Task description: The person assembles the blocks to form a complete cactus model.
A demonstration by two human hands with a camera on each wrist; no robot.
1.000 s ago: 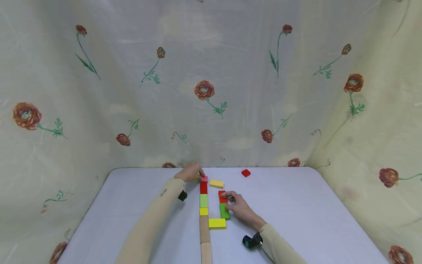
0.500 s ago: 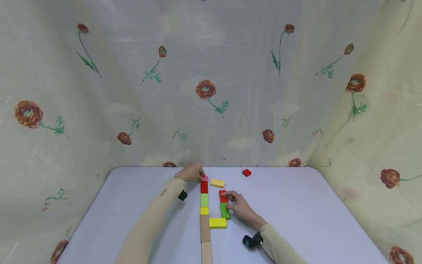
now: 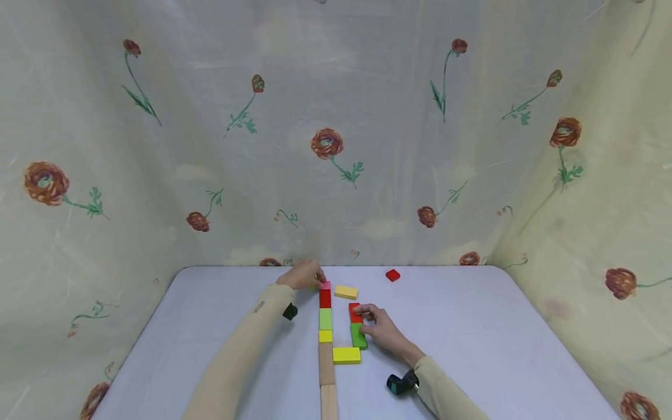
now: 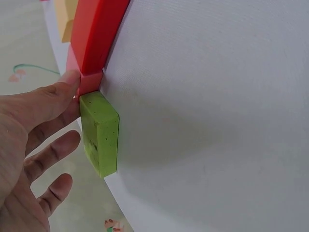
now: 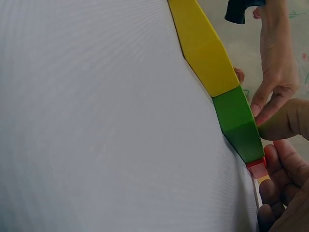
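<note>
From head height, I have both hands over a white table [image 3: 488,332] in front of a flowered curtain [image 3: 378,105]. My left hand [image 3: 302,274] bends down to the pink block [image 3: 327,285] at the far end of a straight row; towards me follow a dark red block [image 3: 325,299], a light green block [image 3: 325,319], a small yellow block [image 3: 325,336], a brown block [image 3: 326,364] and a pale wooden block [image 3: 328,402]. My right hand [image 3: 387,332] is half spread, index finger at a bright red block [image 3: 354,316] and thumb at the dark green block [image 3: 358,338] touching it. A long yellow block [image 3: 346,356] runs from the brown block to the dark green one's near end, a cream block [image 3: 346,292] lies near the pink one, and a small red block [image 3: 392,275] sits well apart. At my left wrist, my thumb touches the pink block and my index finger bends at its end, beside a lime block [image 4: 100,135]; the other fingers spread loosely, and I cannot tell whether I pinch anything. At my right wrist, my thumb rests against the dark green block, my other fingers loosely bent by the bright red one, touching without a grip.
</note>
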